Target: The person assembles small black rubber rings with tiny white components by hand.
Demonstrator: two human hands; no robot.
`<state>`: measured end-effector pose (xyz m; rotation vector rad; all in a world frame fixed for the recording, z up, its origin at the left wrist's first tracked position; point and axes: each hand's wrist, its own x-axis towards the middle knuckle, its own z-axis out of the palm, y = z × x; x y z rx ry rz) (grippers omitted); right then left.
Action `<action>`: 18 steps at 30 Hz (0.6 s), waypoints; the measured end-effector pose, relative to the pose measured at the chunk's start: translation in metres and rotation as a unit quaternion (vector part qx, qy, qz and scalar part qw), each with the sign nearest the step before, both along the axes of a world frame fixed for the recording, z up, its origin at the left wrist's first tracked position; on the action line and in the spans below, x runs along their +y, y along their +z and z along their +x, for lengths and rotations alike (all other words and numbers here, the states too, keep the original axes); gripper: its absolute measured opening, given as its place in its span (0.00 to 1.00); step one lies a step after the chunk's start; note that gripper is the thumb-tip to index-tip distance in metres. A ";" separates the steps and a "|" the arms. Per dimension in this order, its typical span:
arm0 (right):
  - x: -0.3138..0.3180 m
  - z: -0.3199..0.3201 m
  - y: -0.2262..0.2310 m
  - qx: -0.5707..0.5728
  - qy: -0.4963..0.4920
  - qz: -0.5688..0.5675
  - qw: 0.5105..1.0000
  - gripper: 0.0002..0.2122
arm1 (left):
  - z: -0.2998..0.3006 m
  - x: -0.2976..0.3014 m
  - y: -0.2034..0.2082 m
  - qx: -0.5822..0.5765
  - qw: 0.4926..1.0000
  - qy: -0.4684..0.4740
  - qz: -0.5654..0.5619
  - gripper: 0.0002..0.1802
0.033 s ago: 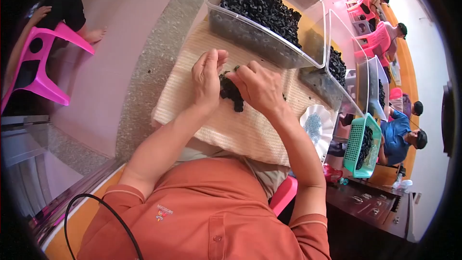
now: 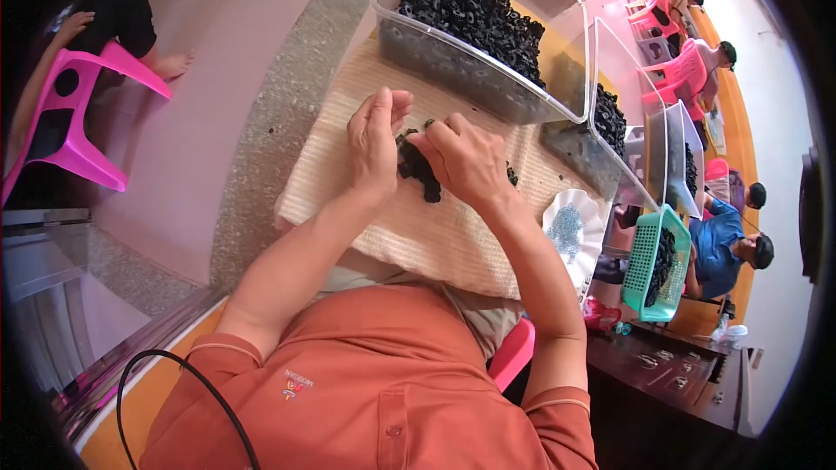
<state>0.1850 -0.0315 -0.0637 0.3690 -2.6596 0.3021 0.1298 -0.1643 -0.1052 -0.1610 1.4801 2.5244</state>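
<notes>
A small heap of black parts (image 2: 424,181) lies on a cream ribbed cloth (image 2: 401,244) between my hands. My left hand (image 2: 374,144) stands on edge along the heap's left side, fingers stretched away from me and slightly cupped. Over the heap's right side, my right hand (image 2: 468,157) is closed with curled fingers. Whatever its fingertips hold is hidden by the hand. A few more black bits (image 2: 512,174) show just past its right edge.
Beyond the cloth stands a clear plastic bin (image 2: 470,52) of black parts. To the right are a white fluted dish (image 2: 588,239) with pale blue bits and a green basket (image 2: 640,265) of black pieces. Several people sit farther right; another sits on a pink chair (image 2: 83,122) at left.
My right hand has shifted very slightly, and a little more of the black bits shows at its right edge. My left hand stays in place.
</notes>
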 end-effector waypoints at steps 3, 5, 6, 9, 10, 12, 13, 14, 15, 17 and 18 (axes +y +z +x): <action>-0.006 0.002 -0.016 -0.001 -0.013 0.009 1.000 0.13 | -0.001 -0.001 0.002 -0.037 0.999 0.010 0.036 0.27; -0.008 0.002 -0.021 0.001 -0.015 0.009 1.000 0.13 | -0.001 -0.001 -0.001 -0.022 0.999 0.006 0.048 0.27; -0.010 0.003 -0.021 -0.009 -0.013 0.015 1.000 0.12 | -0.002 -0.002 -0.002 -0.020 0.999 0.006 0.048 0.27; -0.012 0.004 -0.021 -0.006 -0.002 0.016 1.000 0.10 | -0.002 -0.002 -0.003 -0.023 0.999 0.006 0.045 0.26; -0.012 0.004 -0.021 0.006 0.007 0.011 1.000 0.09 | -0.002 -0.003 -0.004 -0.012 0.999 -0.008 0.029 0.26; -0.011 0.005 -0.022 0.007 0.009 0.020 1.000 0.09 | -0.002 -0.004 -0.004 0.000 1.000 -0.024 0.015 0.25; -0.010 0.005 -0.022 0.008 0.011 0.028 1.000 0.08 | -0.002 -0.003 -0.003 0.006 1.000 -0.027 0.012 0.25; -0.010 0.006 -0.022 0.008 0.010 0.028 1.000 0.08 | -0.002 -0.003 -0.003 0.012 0.999 -0.030 0.009 0.25; -0.011 0.008 -0.020 0.006 0.008 0.038 0.999 0.08 | -0.002 -0.002 -0.003 0.012 0.999 -0.029 0.009 0.25; -0.012 0.009 -0.020 0.003 0.005 0.047 0.999 0.08 | -0.002 0.000 -0.005 0.016 1.000 -0.009 0.015 0.25; -0.013 0.009 -0.021 0.009 0.004 0.048 0.999 0.08 | -0.003 0.001 -0.007 0.017 1.000 -0.009 0.015 0.25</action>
